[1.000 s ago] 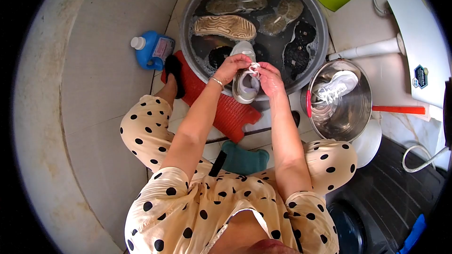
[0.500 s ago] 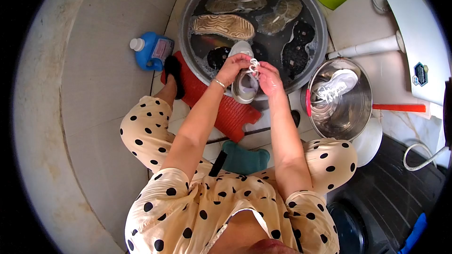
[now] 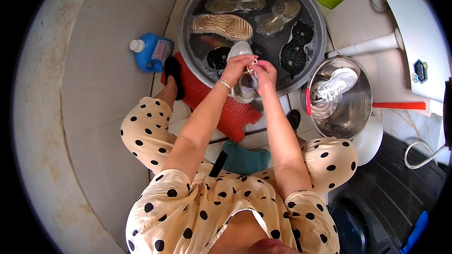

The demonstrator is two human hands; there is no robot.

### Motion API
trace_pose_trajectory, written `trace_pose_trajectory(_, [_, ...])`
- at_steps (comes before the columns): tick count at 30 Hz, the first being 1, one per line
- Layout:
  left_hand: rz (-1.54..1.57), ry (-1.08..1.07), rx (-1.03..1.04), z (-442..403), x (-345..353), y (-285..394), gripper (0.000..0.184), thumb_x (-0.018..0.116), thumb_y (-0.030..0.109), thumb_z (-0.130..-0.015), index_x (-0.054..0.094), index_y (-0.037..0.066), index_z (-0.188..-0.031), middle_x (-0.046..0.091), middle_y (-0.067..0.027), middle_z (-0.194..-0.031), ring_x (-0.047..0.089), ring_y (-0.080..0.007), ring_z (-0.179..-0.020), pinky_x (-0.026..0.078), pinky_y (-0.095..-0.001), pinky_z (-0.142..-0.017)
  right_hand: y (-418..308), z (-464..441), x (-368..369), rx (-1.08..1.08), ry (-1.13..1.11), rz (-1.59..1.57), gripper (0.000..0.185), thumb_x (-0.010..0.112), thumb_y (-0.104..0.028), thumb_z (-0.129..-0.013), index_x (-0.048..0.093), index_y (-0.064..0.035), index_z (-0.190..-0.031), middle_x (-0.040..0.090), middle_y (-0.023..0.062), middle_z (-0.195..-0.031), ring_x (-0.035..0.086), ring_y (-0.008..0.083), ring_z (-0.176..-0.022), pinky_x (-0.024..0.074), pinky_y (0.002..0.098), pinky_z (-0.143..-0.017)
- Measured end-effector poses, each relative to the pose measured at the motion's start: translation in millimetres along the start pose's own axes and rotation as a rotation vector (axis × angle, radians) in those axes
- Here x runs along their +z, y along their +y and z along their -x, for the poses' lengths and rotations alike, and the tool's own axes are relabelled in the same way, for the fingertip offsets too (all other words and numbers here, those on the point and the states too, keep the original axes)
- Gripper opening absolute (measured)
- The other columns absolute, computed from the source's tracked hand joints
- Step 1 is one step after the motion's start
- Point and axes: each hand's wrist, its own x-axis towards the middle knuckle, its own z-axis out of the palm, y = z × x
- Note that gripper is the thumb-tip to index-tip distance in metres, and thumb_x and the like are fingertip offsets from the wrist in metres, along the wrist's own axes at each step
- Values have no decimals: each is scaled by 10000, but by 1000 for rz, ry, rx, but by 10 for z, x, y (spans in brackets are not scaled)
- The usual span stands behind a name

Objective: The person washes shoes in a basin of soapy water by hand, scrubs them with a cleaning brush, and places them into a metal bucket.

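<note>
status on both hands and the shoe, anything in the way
Left hand, right hand: pinching white laces. Pale shoe at near edge of tub. Nothing visibly blocking.

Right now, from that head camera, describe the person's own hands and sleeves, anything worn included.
The sleeves are short, loose and cream with black dots, leaving the forearms bare. The left hand is ungloved, with a thin, light-coloured bracelet at its wrist. The right hand is ungloved too, with nothing visible around its wrist.
</note>
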Motion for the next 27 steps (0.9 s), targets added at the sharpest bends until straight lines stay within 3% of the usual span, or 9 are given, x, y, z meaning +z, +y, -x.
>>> trace_pose_trajectory(7, [142,8,-16,-30,-137,-34,181,658,158,-886,669,-11,-951,673,-44,-856,606,-116,-742,497,-253,-703,-27,-24,-18,68,-60,-69,141,626,41,-809,618,53,-949,670,120,-869,656,191,-758,514,285,-646])
trace_pose_trajectory(12, [57,-30,-30,2,-154,38,195,649,130,-881,675,-26,-995,683,-65,-907,619,-141,-788,493,-260,-746,-42,-36,-35,127,-79,-124,125,630,41,-818,621,51,-942,668,127,-883,669,203,-780,524,290,-645])
trace_pose_trajectory(15, [63,-41,-35,33,-174,53,205,644,102,-870,672,-35,-1020,687,-74,-937,631,-150,-842,494,-258,-778,-44,-39,-47,152,30,-194,121,626,46,-819,621,47,-940,665,127,-888,668,200,-772,527,289,-642])
trace_pose_trajectory(22, [75,-94,-2,-28,-275,-50,213,635,59,-849,667,-47,-1031,687,-90,-973,638,-163,-883,495,-270,-828,-53,-44,-44,143,-24,-204,182,628,47,-813,623,63,-995,666,136,-916,666,215,-773,537,302,-661])
trace_pose_trajectory(27, [134,-12,3,-4,-225,-33,252,625,10,-835,652,-66,-1074,685,-110,-1010,640,-163,-915,495,-274,-855,-50,-22,-79,175,30,-358,185,613,53,-817,624,62,-1002,668,134,-941,664,210,-794,535,294,-684])
